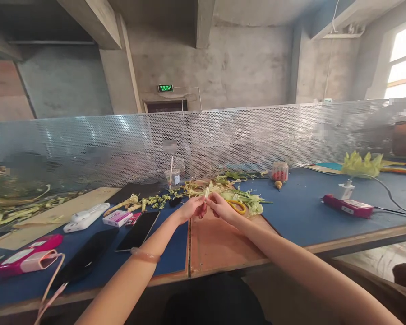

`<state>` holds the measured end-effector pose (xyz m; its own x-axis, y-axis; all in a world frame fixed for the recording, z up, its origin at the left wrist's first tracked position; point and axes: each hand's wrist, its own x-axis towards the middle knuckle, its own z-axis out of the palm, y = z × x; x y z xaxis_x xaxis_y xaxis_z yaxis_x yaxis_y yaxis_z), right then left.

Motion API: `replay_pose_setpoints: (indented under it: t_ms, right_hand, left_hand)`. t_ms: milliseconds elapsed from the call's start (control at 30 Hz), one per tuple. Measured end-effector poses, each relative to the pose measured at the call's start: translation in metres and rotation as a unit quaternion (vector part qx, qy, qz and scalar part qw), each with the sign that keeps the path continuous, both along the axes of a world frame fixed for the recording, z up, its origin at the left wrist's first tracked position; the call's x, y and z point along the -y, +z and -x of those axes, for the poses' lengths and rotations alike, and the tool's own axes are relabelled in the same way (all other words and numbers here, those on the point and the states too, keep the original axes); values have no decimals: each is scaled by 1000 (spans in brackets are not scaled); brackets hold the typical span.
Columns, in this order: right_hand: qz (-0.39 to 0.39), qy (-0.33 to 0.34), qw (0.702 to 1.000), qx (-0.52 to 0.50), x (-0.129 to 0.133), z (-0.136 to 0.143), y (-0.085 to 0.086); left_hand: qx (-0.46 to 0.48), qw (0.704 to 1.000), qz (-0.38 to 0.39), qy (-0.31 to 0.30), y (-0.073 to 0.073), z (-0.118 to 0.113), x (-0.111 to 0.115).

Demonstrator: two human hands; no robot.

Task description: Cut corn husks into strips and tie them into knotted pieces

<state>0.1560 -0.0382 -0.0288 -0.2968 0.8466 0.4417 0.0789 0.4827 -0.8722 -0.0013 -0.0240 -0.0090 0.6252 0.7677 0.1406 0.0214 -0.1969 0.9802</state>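
Note:
My left hand (193, 208) and my right hand (219, 207) meet over the front of a reddish-brown board (219, 248). The fingers of both are closed in a pinch around a small pale yellow-green strip (207, 193), which looks like plant material such as a husk or leaf. Its lower part is hidden by my fingers. Just behind my hands spreads a heap of pale green and yellowish leaves and stalks (253, 198). Yellow looped handles (238, 207), apparently of scissors, lie among them beside my right hand.
To the left lie a dark phone (138, 231), a pink and white box (117, 218), a white power strip (87, 217) and a magenta one (27, 257). A plastic cup (172, 178) and a jar (279, 171) stand before a perforated metal screen (223, 140). Another magenta power strip (347, 206) lies right.

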Motion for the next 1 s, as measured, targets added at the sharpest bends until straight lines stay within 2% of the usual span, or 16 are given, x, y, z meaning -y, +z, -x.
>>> replay_pose_setpoints:
  t_ms: [500, 833, 1000]
  right_hand:
    - [-14, 34, 999, -38, -4, -2, -2]
    - [60, 59, 991, -108, -3, 0, -2]
    - [60, 93, 989, -95, -9, -1, -5]
  left_hand:
    - [-4, 1000, -1, -24, 0, 3, 2]
    - [-74, 996, -48, -20, 6, 6, 5]
    - [-124, 990, -55, -23, 9, 7, 6]
